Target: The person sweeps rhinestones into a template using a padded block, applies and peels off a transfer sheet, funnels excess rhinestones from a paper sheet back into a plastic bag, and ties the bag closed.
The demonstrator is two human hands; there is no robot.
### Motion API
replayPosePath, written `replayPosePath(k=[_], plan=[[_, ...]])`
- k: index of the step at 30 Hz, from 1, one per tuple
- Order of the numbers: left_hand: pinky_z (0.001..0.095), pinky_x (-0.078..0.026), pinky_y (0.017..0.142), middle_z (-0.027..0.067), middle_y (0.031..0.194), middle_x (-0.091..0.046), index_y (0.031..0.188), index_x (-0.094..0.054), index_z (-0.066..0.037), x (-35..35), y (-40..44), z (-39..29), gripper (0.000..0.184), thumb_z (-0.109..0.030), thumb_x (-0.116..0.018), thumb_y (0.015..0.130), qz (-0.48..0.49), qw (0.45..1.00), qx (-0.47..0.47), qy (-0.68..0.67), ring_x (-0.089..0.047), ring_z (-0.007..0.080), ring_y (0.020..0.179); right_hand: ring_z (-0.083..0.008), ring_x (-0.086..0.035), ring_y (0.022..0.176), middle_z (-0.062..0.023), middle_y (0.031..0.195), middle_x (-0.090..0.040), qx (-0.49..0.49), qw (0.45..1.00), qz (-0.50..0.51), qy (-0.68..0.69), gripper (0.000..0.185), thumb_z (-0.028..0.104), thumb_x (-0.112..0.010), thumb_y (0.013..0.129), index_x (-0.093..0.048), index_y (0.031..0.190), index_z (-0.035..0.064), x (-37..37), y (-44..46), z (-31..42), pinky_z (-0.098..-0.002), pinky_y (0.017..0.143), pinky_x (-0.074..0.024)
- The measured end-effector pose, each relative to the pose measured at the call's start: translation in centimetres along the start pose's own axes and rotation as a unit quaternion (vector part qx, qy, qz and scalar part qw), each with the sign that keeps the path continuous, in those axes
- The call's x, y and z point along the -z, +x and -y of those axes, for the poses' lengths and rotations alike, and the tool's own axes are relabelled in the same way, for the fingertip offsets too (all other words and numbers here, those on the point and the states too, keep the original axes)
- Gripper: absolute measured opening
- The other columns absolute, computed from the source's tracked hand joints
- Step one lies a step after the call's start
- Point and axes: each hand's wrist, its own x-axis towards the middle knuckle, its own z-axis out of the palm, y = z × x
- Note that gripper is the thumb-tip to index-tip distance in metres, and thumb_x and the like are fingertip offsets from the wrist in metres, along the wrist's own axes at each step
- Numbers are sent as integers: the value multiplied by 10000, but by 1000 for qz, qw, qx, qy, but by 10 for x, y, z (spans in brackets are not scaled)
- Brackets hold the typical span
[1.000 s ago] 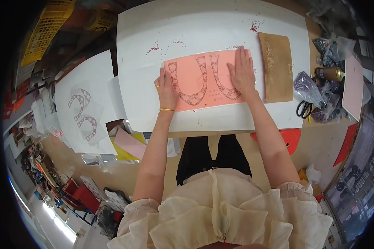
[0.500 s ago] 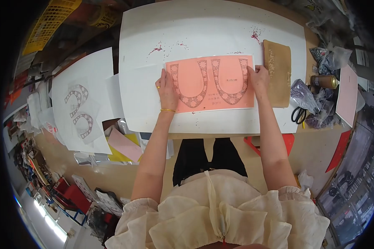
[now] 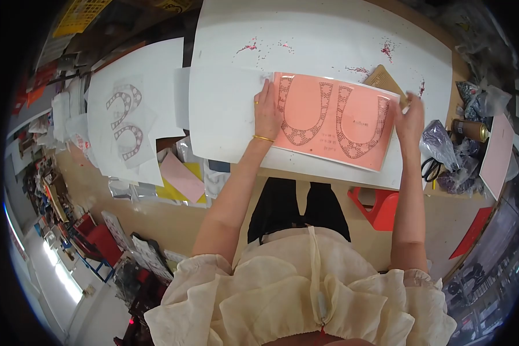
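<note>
A pink sheet (image 3: pixel 305 106) with two U-shaped, collar-like dotted patterns and a pale border is above the white work surface, tilted down toward the right. My left hand (image 3: pixel 267 118) grips its left edge, fingers closed along the border. At the right edge is my right hand (image 3: pixel 410 122), slightly smeared by motion, with the thumb on the sheet and the fingers behind it. A brown board (image 3: pixel 382 79) shows partly past the sheet's upper right; the sheet hides the rest.
Small red and dark beads (image 3: pixel 387 51) lie scattered on the white surface (image 3: pixel 323 34). To the right are plastic bags (image 3: pixel 438 141), a spray can (image 3: pixel 470 130) and black scissors (image 3: pixel 431 169). At left, patterned pieces (image 3: pixel 124 109) rest on white paper. A red stool (image 3: pixel 380 210) stands below.
The pink sheet has moved right with both hands and tilted, and now covers most of the brown board. The camera view has turned and shifted.
</note>
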Motion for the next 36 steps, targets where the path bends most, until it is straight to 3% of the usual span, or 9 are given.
replayPosePath(k=[3, 5, 6, 16, 18, 28, 30, 33, 36], plan=[[360, -411, 1017, 191, 1462, -467, 1369, -500, 27, 4, 2, -1, 546, 78, -536, 827, 10, 1000, 23, 18, -501, 333, 1138, -261, -576, 959, -118, 1081, -606, 183, 972, -121, 86, 280, 121, -639, 842, -600, 1107, 38, -1, -11, 69, -358, 858, -465], [358, -414, 1013, 185, 1462, -470, 1363, -506, 26, 4, 1, 2, 544, 83, -532, 823, 18, 999, 21, 33, -500, 330, 1126, -260, -544, 1013, -97, 1155, -580, 297, 935, 179, 75, 272, 123, -644, 835, -601, 1099, 72, -37, -36, 60, -363, 896, -440], [355, -417, 1009, 179, 1461, -473, 1358, -512, 26, 3, 1, 3, 542, 88, -529, 820, 22, 999, 18, 42, -500, 327, 1115, -253, -520, 1044, -69, 1158, -579, 321, 933, 160, 20, 213, 150, -647, 846, -633, 1047, 79, -51, -47, 61, -374, 926, -415], [344, -440, 966, 141, 1463, -477, 1317, -542, 28, 17, 4, -20, 560, 132, -530, 767, -27, 998, -14, 47, -492, 298, 1048, -261, -574, 984, -73, 1078, -658, 246, 944, 130, 176, 238, 181, -608, 913, -679, 1102, 57, -103, 13, 153, -373, 900, -449], [340, -439, 969, 136, 1482, -467, 1339, -531, 23, 21, 5, -22, 568, 125, -501, 782, -39, 999, -22, 28, -491, 301, 1062, -269, -618, 907, -90, 1012, -695, 160, 930, 258, 209, 228, 158, -606, 900, -717, 1066, 49, -130, 40, 183, -369, 850, -495], [345, -437, 961, 134, 1497, -451, 1352, -519, 25, 32, -2, -32, 622, 162, -485, 746, -59, 998, -23, -25, -489, 295, 1062, -261, -608, 742, -98, 832, -675, 72, 942, 226, 238, 144, 111, -582, 867, -691, 917, 32, -111, 40, 212, -366, 735, -495], [342, -438, 959, 135, 1499, -449, 1354, -517, 25, 35, -5, -29, 622, 162, -485, 749, -57, 998, -18, -27, -493, 295, 1057, -272, -578, 712, -93, 775, -633, 196, 946, 151, 209, 104, 114, -587, 863, -638, 865, 23, -84, -2, 198, -374, 696, -474], [335, -439, 955, 139, 1505, -442, 1361, -511, 23, 34, -5, -26, 621, 163, -486, 757, -45, 998, -28, -29, -506, 294, 1042, -263, -563, 864, -100, 977, -608, 330, 929, 149, 85, 86, 116, -581, 881, -614, 873, 37, -84, -58, 154, -355, 790, -450], [331, -440, 951, 143, 1512, -432, 1370, -501, 22, 36, -6, -31, 621, 160, -490, 764, -37, 997, -53, -42, -520, 292, 1025, -264, -552, 898, -106, 1024, -591, 347, 925, 142, 63, 87, 103, -573, 876, -610, 912, 33, -90, -64, 145, -356, 822, -436]])
